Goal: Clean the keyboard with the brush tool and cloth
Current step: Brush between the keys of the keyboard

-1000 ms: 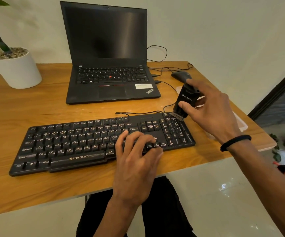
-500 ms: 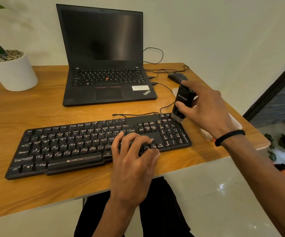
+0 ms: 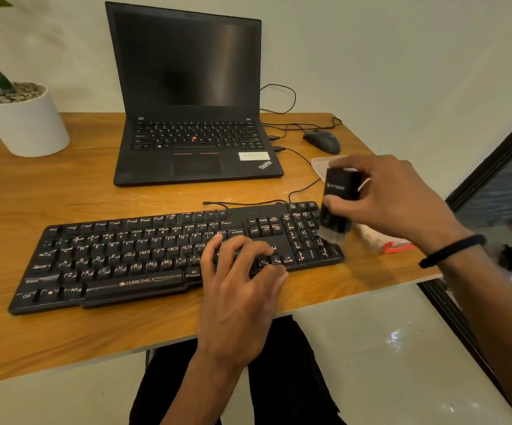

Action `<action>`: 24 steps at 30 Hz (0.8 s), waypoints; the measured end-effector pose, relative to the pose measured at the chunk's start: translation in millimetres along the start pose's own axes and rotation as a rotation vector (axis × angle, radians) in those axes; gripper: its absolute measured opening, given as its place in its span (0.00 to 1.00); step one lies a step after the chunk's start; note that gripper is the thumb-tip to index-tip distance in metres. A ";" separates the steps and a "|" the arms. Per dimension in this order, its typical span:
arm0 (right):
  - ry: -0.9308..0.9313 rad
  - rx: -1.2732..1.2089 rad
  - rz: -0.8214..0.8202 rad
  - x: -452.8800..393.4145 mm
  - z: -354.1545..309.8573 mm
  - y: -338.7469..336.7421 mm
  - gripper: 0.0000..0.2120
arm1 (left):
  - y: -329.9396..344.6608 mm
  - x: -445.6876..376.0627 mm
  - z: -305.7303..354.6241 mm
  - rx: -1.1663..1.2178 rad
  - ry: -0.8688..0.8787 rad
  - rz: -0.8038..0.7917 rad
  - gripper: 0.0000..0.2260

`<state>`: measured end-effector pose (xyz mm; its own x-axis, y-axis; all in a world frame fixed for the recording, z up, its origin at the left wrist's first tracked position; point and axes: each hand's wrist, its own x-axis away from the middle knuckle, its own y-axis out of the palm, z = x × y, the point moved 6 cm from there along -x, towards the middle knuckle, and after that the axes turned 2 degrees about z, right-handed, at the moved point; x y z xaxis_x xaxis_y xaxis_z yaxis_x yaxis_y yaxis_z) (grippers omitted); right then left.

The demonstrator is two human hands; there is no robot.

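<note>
A black Zebronics keyboard (image 3: 132, 256) lies across the wooden desk (image 3: 64, 338) in front of me. My left hand (image 3: 239, 289) rests on its right-middle keys with fingers spread and slightly bent, holding it down. My right hand (image 3: 399, 200) grips a black brush tool (image 3: 339, 197) upright, thumb and fingers round its body. The brush's grey bristles touch the right edge of the number pad. No cloth can be made out for certain.
An open black laptop (image 3: 193, 142) stands behind the keyboard, with cables running to a black mouse (image 3: 322, 141) at the back right. A white plant pot (image 3: 21, 121) sits at the back left. A clear plastic case (image 3: 380, 240) with a red part lies under my right hand near the desk's right edge.
My right hand has drawn the brush from the number pad's top corner down and forward along its right edge. My left hand stays on the keys.
</note>
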<state>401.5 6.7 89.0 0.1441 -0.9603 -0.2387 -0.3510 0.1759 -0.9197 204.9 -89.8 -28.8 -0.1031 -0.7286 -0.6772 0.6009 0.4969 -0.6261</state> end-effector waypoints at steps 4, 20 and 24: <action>-0.036 0.024 0.112 -3.2 -4.0 12.5 0.31 | -0.6 0.6 -0.4 0.008 -0.003 -0.002 0.04; -0.063 0.074 0.066 17.9 -10.8 3.0 0.29 | -0.8 0.3 -0.1 0.012 -0.001 -0.009 0.05; -0.035 0.010 -0.025 25.7 -10.1 7.2 0.30 | -1.0 0.0 0.4 0.015 -0.006 -0.017 0.05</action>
<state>393.4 -18.9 79.4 0.1849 -0.9563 -0.2263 -0.3376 0.1544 -0.9285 204.6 -90.5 -28.0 -0.1088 -0.7397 -0.6640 0.6109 0.4772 -0.6317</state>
